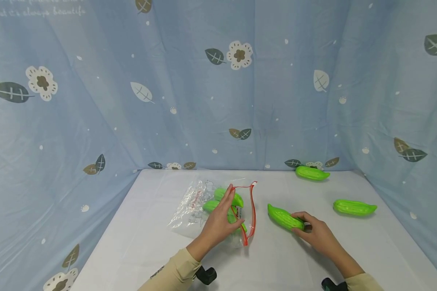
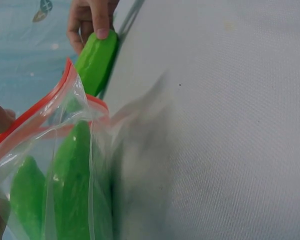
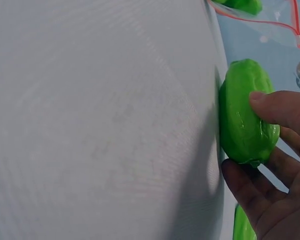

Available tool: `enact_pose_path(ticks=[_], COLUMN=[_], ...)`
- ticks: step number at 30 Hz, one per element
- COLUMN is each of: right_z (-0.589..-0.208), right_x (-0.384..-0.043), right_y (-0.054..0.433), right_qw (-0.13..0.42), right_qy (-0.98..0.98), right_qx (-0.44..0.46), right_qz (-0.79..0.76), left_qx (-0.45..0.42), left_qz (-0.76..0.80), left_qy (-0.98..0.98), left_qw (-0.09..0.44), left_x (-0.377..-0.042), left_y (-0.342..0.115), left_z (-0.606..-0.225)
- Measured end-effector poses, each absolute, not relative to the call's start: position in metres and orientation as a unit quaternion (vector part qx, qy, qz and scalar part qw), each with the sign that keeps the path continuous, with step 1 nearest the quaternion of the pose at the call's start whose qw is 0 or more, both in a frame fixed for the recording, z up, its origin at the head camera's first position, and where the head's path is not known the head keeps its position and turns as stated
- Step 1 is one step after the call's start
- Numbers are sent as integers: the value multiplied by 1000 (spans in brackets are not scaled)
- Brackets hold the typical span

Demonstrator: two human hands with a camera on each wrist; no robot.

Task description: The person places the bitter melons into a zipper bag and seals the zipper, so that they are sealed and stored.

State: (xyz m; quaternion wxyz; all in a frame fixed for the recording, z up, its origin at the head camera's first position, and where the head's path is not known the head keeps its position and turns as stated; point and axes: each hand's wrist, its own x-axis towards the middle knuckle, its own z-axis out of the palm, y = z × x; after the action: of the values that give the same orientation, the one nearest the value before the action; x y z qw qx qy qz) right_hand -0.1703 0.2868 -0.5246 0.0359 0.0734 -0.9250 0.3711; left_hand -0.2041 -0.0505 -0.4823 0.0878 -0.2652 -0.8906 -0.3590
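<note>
A clear plastic zip bag [image 1: 189, 214] with a red zip edge [image 1: 253, 210] lies on its side, its mouth facing right. Inside it are at least two green, ridged bitter melons [image 2: 72, 185]. My left hand [image 1: 218, 222] is over the bag's mouth, fingers stretched out and thumb spread apart, touching the red edge. To the right of the mouth, my right hand [image 1: 316, 234] grips the near end of another bitter melon [image 1: 284, 217], with the thumb on one side and fingers beneath. In the right wrist view that melon [image 3: 245, 115] is close to the white surface.
Two more bitter melons lie on the white tabletop [image 1: 138, 250]: one at the back edge [image 1: 311, 173], one farther right [image 1: 354, 207]. A blue patterned curtain [image 1: 189, 101] encloses the back and sides. Black wrist mounts [image 1: 206, 275] sit below the hands.
</note>
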Motion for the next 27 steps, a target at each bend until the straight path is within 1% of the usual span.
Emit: enact_pose_path(ticks=[6, 16, 27], right_z=[-526, -530, -531], right_x=[-171, -171, -169], right_y=[287, 288, 289], right_qw=[32, 44, 57], right_qy=[-926, -925, -923], right_qx=[68, 69, 77], right_qz=[371, 370, 373], left_qx=[-261, -264, -257], left_qz=[-362, -360, -363], left_qy=[-891, -891, -892], left_qw=[80, 88, 83], left_x=[-203, -205, -204], left_y=[-50, -50, -50], left_z=[-481, -484, -482])
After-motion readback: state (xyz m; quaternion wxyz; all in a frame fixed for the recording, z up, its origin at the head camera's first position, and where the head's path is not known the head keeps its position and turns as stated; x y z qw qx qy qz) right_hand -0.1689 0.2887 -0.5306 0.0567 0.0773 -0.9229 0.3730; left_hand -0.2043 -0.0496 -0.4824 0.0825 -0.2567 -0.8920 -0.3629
